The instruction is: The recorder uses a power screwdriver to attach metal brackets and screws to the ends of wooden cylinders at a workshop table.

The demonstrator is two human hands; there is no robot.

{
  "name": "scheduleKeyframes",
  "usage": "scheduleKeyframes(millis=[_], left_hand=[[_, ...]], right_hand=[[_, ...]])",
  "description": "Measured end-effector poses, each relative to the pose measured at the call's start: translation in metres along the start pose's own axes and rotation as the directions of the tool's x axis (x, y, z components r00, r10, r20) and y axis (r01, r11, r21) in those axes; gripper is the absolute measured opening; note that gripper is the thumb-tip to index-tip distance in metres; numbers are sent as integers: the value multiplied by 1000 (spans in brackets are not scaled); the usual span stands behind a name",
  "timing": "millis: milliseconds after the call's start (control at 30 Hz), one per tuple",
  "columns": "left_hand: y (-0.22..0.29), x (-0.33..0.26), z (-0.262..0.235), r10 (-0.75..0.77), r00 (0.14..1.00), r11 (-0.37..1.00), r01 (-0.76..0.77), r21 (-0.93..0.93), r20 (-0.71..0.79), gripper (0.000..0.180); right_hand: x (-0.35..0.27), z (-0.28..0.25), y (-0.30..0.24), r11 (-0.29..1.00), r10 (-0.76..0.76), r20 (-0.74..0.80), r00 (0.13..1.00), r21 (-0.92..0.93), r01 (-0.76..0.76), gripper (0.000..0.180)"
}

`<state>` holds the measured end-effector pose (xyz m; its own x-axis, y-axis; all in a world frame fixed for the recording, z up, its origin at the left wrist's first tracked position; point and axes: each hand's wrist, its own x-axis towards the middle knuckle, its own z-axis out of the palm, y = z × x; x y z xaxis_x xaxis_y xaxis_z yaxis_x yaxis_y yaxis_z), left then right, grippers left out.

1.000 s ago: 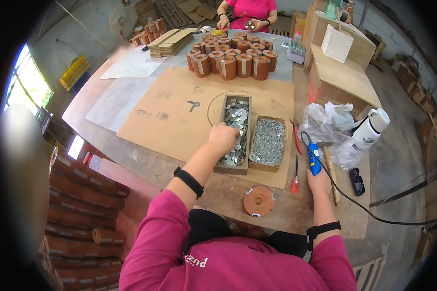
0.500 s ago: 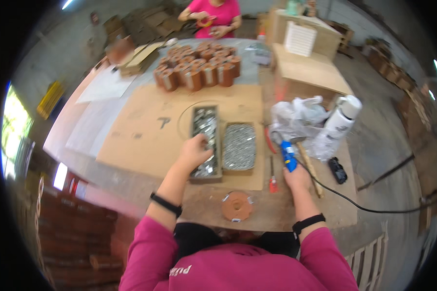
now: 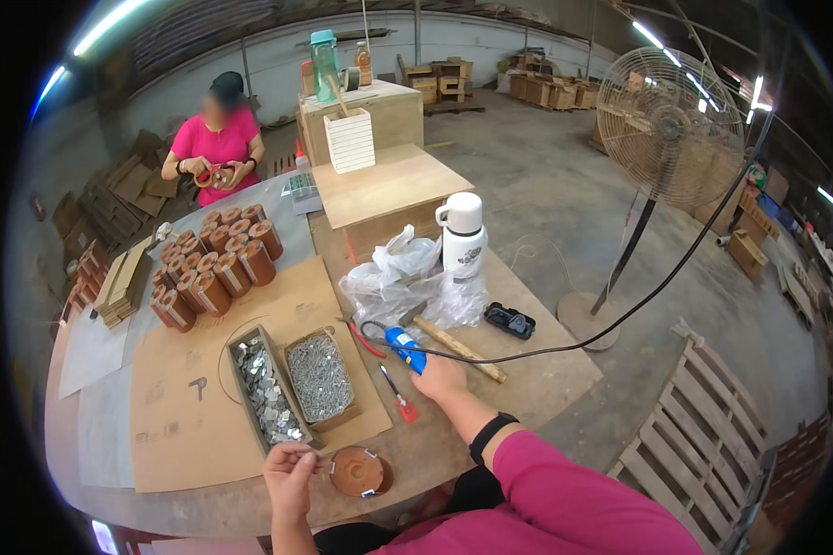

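Head view, clock centred on puck point(image 3: 359, 474), lying flat on bench point(image 3: 548, 372). Left hand point(image 3: 292, 474) just beside it at 9, thumb and fingertips close; can't tell if they pinch anything. Right hand point(image 3: 441, 379) toward 1–2, clamped round blue tool point(image 3: 405, 348). Plates point(image 3: 267, 393) boxed at 10, fasteners point(image 3: 319, 375) boxed at 11.
Puck looks rigid, probably moderate weight: take bare rim between clips point(image 3: 371, 453). Plates look thin, stiff, slick; pinch edges. Tool likely light, hard-shelled; hold body, mind cord point(image 3: 528, 358) drag.
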<state>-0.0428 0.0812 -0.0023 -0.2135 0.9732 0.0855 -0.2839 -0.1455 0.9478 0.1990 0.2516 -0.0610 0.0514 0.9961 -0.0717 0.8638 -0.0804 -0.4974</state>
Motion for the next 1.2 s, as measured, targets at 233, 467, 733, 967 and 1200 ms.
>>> scheduleKeyframes(millis=[233,467,733,967,1200], left_hand=[[6,-27,14,-70,997,995,68,73,28,21],[12,-48,20,-66,995,997,68,-33,69,13],[11,-32,29,399,908,808,-414,419,127,17],[1,-48,18,502,836,507,-493,707,222,22],[-17,-51,15,464,762,276,-608,744,451,20]], right_hand=[[-3,-1,0,999,18,28,999,-47,-16,43],[-8,8,-1,998,-2,27,1000,-69,3,40],[4,-9,-9,987,50,11,999,-157,-47,43],[3,4,-10,973,25,21,999,-230,-19,51],[1,7,-4,977,20,20,1000,-211,-15,52]])
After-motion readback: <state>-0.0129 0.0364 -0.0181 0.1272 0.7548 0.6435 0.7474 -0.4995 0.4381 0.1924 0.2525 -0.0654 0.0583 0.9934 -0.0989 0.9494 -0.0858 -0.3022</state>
